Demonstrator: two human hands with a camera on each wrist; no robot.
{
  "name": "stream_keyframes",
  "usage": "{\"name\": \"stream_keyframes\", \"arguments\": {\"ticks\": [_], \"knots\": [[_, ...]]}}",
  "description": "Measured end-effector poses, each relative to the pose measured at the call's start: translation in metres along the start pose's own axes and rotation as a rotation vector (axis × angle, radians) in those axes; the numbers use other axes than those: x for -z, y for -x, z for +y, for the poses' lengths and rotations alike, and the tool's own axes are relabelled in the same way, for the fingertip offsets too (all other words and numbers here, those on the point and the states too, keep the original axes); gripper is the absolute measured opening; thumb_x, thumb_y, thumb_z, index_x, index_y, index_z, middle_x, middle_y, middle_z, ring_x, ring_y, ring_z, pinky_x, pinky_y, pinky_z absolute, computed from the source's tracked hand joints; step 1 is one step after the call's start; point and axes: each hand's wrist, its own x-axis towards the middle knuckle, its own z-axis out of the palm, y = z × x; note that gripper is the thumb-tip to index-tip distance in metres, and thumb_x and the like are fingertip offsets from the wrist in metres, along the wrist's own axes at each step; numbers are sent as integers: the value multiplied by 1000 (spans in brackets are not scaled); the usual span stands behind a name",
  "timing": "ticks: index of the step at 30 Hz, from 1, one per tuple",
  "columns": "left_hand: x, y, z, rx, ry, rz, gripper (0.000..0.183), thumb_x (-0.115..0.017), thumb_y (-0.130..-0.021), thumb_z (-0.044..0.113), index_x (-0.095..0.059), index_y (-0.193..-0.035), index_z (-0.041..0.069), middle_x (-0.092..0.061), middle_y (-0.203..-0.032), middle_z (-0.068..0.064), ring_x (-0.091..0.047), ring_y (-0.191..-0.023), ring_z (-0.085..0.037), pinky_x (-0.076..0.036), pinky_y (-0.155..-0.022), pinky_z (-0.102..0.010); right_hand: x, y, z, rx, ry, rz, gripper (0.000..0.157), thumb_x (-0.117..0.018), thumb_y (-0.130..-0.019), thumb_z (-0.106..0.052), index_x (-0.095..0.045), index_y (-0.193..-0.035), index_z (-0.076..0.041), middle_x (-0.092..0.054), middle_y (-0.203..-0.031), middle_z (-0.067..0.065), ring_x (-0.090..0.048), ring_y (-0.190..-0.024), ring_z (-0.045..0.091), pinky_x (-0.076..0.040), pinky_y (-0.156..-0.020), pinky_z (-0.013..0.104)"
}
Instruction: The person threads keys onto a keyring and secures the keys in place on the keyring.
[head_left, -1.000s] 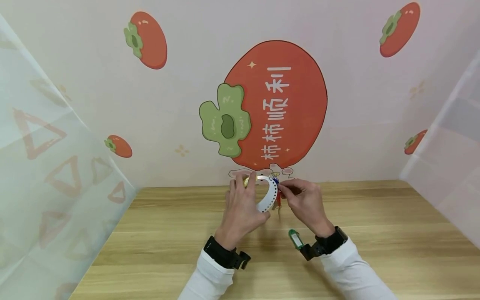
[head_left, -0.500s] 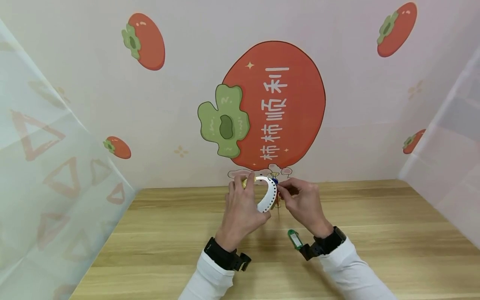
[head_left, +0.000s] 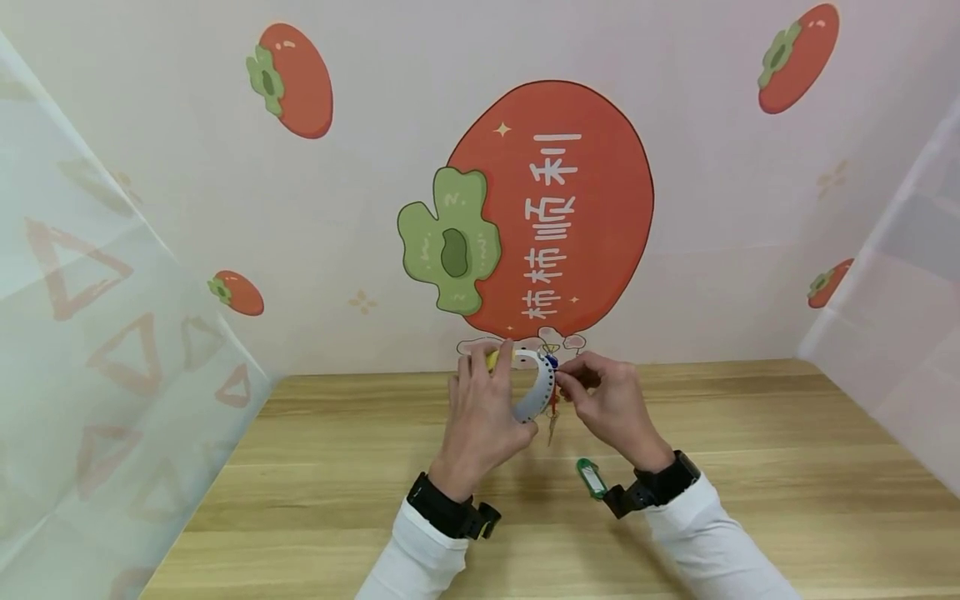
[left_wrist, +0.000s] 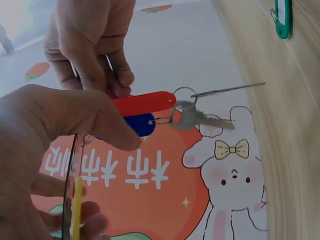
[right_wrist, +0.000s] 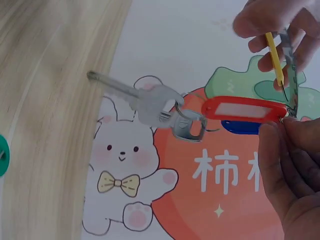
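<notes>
Evidently, your right grip [head_left: 611, 408] was pinching at the upper end of the red tag [right_wrist: 240, 109], just beside the white band [head_left: 538, 398] that your left grip [head_left: 483, 408] clasped above the worktop [head_left: 337, 500]. The tag (plastic, by the look of it) seemed light, stiff and perhaps slick, best held by its flat faces; the dangling keys [right_wrist: 155, 105] probably made it prone to swing. Its long axis ran nearly upright, key end pointing down, with the blue tag [right_wrist: 237, 127] close by.
</notes>
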Motion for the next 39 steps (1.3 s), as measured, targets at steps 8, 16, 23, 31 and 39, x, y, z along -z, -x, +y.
{"name": "stream_keyframes", "arguments": {"ticks": [8,16,23,31,39], "knots": [[6,-1,-1,95,141,-140,94,-94,-63,29,-52,-142,0,-49,-129,-21,-53,-108,-38,-51,-84,-49,2,0,3,170,123,-17,21,-79,-78,14,-72,-91,0,-74,-84,7,-68,-68,11,-57,-60,28],[5,-1,-2,2,43,-82,99,-96,-58,24,-50,-144,4,-46,-135,-19,-48,-117,-38,-46,-88,-51,10,-3,4,167,95,-71,23,-80,-77,14,-72,-90,-3,-74,-84,5,-68,-69,10,-56,-60,26],[7,-3,-5,-89,-30,-84,102,-96,-59,24,-48,-146,8,-47,-136,-18,-45,-120,-35,-45,-88,-51,18,-6,6,164,77,-124,21,-79,-80,12,-73,-90,-4,-73,-84,1,-67,-69,9,-56,-60,28],[9,-4,-5,-92,-19,-116,101,-95,-60,23,-47,-148,12,-47,-134,-17,-47,-118,-35,-45,-89,-51,22,-6,8,168,65,-152,23,-79,-79,13,-74,-94,-5,-73,-88,0,-68,-73,8,-58,-62,32],[9,-2,-3,50,124,-210,100,-93,-62,29,-49,-148,3,-49,-134,-19,-53,-112,-34,-51,-84,-45,17,-5,6,279,206,-119,28,-84,-75,10,-71,-97,-1,-74,-92,7,-72,-78,16,-59,-67,30]]}}
